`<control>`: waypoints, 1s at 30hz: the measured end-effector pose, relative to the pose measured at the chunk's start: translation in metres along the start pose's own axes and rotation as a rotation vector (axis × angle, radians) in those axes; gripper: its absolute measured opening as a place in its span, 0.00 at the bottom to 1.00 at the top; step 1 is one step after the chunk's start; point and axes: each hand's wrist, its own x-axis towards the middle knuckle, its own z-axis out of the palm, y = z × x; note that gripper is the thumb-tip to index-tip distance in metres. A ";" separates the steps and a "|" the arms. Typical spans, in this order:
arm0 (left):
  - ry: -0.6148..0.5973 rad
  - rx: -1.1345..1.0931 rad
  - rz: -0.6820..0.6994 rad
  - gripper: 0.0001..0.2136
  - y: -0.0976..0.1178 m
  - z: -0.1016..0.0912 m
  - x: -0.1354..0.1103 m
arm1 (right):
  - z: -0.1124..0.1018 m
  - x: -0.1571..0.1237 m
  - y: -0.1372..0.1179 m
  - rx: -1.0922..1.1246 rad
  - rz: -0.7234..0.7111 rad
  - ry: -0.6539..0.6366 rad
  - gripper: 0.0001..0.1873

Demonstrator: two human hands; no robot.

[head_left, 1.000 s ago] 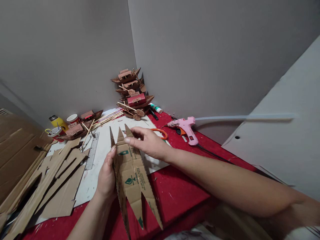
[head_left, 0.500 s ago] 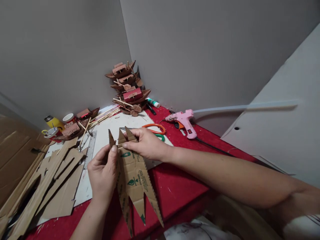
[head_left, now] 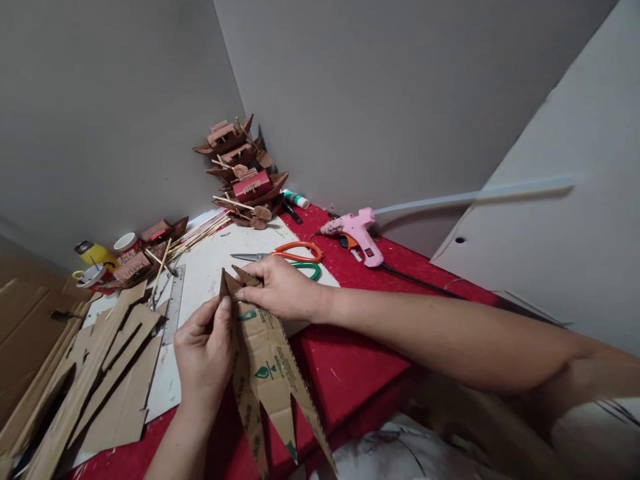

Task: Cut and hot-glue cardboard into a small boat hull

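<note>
Between my hands is a cut piece of brown cardboard with pointed strips at both ends and green print on its face. My left hand pinches its left edge near the far end, thumb on top. On the far right side, my right hand is closed on the pointed flaps, which are folded up and lean toward each other. The near points hang toward the table's front edge. Just beyond my right hand lie scissors with one orange and one green handle.
A pink glue gun lies on the red table at right. Model boats are stacked at the back corner. Cardboard scraps, a ruler, thin sticks and a cup are at left.
The far flaps are bent further inward, closing toward each other under my fingers. The view has shifted slightly, and more of the scissors shows.
</note>
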 end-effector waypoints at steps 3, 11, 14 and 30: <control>-0.005 0.053 0.050 0.09 0.000 0.000 -0.002 | -0.001 0.001 -0.001 0.013 0.020 -0.011 0.04; -0.005 0.078 0.038 0.10 0.000 -0.004 -0.002 | -0.002 0.002 -0.001 0.035 0.019 0.005 0.04; -0.001 0.139 0.069 0.10 -0.001 -0.004 -0.001 | 0.000 0.001 0.001 0.031 0.001 -0.001 0.08; -0.111 -0.157 -0.131 0.13 0.008 -0.003 0.005 | -0.008 0.004 -0.004 -0.040 0.005 -0.015 0.05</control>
